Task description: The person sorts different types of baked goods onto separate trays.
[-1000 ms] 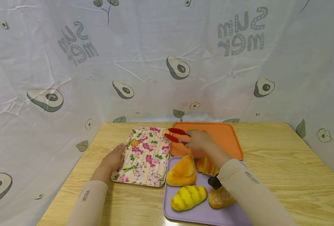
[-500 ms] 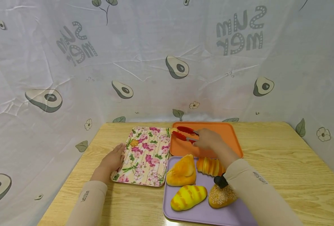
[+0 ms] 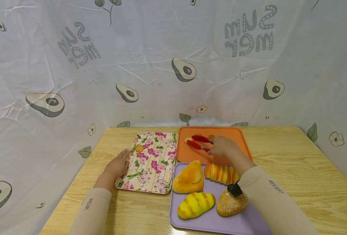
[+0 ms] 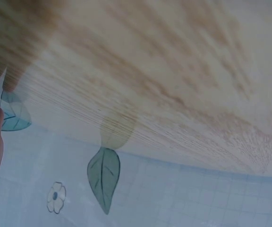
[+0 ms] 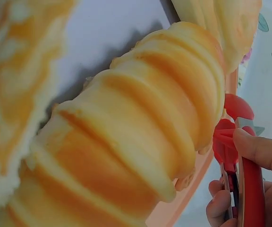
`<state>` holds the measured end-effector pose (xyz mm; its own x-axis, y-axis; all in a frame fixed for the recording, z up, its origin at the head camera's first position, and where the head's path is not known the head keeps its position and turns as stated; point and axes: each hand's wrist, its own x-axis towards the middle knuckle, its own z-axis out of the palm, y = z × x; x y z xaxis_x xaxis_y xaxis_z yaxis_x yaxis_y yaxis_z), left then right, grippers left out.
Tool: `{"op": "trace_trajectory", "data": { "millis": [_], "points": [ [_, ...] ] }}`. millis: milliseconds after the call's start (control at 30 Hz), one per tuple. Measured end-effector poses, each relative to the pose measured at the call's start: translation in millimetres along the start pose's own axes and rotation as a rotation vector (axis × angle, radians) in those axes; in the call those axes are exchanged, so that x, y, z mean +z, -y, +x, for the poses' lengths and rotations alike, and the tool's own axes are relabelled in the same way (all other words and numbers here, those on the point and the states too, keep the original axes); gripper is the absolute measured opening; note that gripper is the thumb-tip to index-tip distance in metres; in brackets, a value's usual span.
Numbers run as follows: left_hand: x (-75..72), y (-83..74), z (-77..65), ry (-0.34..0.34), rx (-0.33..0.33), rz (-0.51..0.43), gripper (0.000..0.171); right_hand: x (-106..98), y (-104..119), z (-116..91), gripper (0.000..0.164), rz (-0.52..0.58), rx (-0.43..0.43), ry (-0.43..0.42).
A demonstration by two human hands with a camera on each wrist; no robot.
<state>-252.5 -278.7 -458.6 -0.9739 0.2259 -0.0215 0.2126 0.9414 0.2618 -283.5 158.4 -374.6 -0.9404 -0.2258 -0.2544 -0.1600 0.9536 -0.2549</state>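
Note:
My right hand (image 3: 224, 147) holds red tongs (image 3: 201, 139) over the orange tray (image 3: 232, 135). At the tongs' tips is a small pale round cookie (image 3: 188, 140); whether it touches the tray I cannot tell. Two more small brown cookies, one of them a round cookie (image 3: 211, 137), show behind the tongs, partly hidden. The left hand (image 3: 118, 164) rests with extended fingers against the left edge of the floral tray (image 3: 152, 163). A small golden cookie (image 3: 139, 148) lies on that tray. The right wrist view shows thumb and fingers around the tongs (image 5: 249, 184).
A purple tray (image 3: 197, 225) stands in front of the orange one. On it are a folded bread (image 3: 189, 178), a ridged roll (image 3: 221, 173), a yellow striped bread (image 3: 196, 205) and a seeded bun (image 3: 231, 202). A printed curtain (image 3: 149, 65) encloses the wooden table (image 3: 293, 163).
My right hand has moved the tongs to the right, away from the floral tray's edge and over the orange tray. The pale cookie has travelled along at their tips. The left hand stays put.

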Motion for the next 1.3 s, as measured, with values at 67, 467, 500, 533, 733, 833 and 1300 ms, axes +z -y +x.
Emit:
{"op": "trace_trajectory", "data": {
  "millis": [67,467,500,533,733,833,1300],
  "points": [
    [0.5,0.5,0.4,-0.004,-0.002,-0.003,0.055,-0.8,0.5,-0.7,0.063,-0.001,-0.003,0.003],
    [1.3,1.2,1.9,-0.016,0.016,0.027,0.055,0.2,2.0,-3.1,0.056,-0.022,0.018,0.016],
    [1.1,0.9,1.7,-0.015,0.014,0.028,0.055,0.5,1.8,-3.4,0.058,-0.019,0.018,0.019],
    [1.0,0.7,1.4,-0.013,0.012,0.028,0.055,0.7,2.0,-3.8,0.060,-0.015,0.024,0.020],
    [0.1,-0.7,-0.6,-0.009,0.002,0.028,0.054,-0.7,1.9,-5.0,0.073,0.010,0.025,0.028],
    [0.3,-0.5,-0.7,-0.011,0.001,0.028,0.054,-3.1,2.5,-4.7,0.076,0.005,0.021,0.025],
    [2.3,2.9,1.5,-0.015,0.019,0.033,0.055,-14.6,12.7,-4.7,0.094,-0.013,-0.019,-0.012]
  ]
}}
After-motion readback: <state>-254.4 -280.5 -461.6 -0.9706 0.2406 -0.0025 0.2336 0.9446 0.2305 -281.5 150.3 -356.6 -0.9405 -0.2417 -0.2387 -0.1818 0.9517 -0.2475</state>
